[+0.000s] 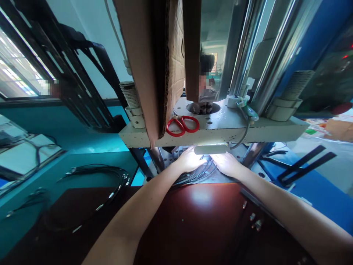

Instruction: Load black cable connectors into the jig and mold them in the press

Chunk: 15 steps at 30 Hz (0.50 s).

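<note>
Both hands reach under the pale steel plate (248, 129) of a press, into the glare of a small lamp (211, 149). The left hand (190, 160) rests on a bunch of thin black cables (197, 173) whose ends lie in the press bed and trail back onto the dark red bench (193, 221). The right hand (227, 163) lies just beside it, touching the same cables. The glare washes out the fingers, so whether either hand grips or only presses cannot be told. The work looks to be partway: this bunch is being placed, while a second coil of cables (110, 176) lies well apart to the left, untouched. Red scissors (182, 125) lie on the plate.
</note>
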Available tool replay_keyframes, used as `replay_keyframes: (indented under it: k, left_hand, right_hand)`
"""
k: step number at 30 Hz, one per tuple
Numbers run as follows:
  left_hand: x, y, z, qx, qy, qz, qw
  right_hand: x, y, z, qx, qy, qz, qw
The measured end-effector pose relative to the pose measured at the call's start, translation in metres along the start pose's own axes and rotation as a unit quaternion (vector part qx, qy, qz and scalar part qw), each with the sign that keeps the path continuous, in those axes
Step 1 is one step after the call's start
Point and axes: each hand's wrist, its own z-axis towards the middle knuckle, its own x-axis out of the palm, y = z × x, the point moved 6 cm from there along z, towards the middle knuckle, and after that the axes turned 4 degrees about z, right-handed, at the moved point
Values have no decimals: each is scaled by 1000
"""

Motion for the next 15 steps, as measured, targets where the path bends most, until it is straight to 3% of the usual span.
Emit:
replay_keyframes:
  k: [10,15]
  left_hand:
    - [20,8,6,-43,-36,-34,998]
    - [20,8,7,-45,-52,-23,997]
  right_hand:
    - [-14,8,21,-7,49,-42,998]
    - [-9,4,15,9,47,-34,998]
